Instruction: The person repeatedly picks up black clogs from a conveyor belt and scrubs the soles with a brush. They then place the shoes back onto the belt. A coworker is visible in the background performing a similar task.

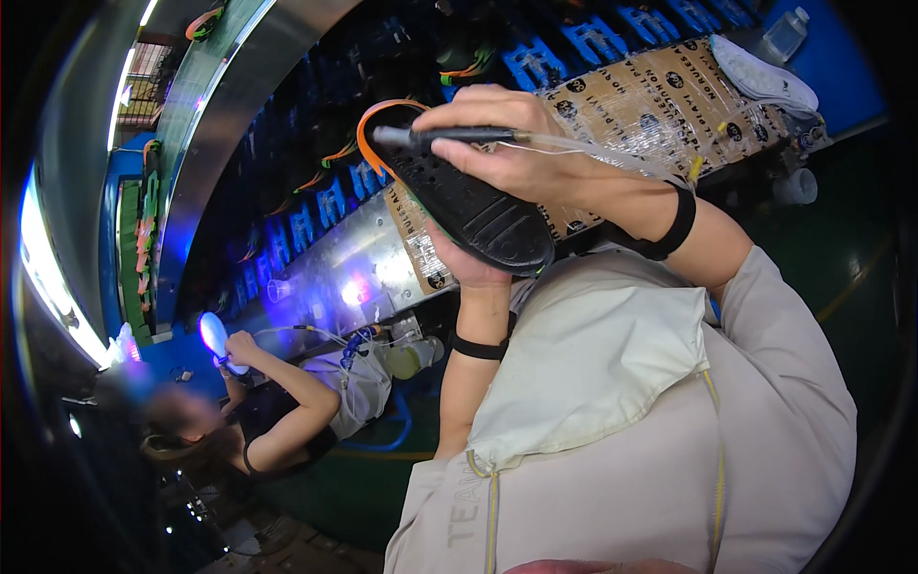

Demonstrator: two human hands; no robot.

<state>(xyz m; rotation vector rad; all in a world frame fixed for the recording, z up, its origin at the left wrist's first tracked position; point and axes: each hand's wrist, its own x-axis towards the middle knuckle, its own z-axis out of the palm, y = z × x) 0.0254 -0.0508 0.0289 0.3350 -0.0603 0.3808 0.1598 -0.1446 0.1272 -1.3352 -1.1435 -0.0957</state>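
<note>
My left hand (469, 260) supports a black shoe sole (475, 212) from beneath, its fingers mostly hidden behind it. An orange rim (366, 129) curves around the sole's far left end, and small holes dot the upper face. Pinched in my right hand (521, 120) is a black brush (469, 136) shaped like a thick pen. The brush's grey tip (390, 135) lies over the end with the orange rim; whether it touches the sole, I cannot tell. A thin clear tube (612, 156) runs back from the brush along my right forearm.
Printed brown cardboard under clear film (631, 105) covers the bench beyond my hands. A white shoe sole (765, 77) and a clear bottle (786, 33) sit at far right. Blue holders (535, 65) line the far side. At left a co-worker's hand (242, 348) holds a lit sole (213, 335).
</note>
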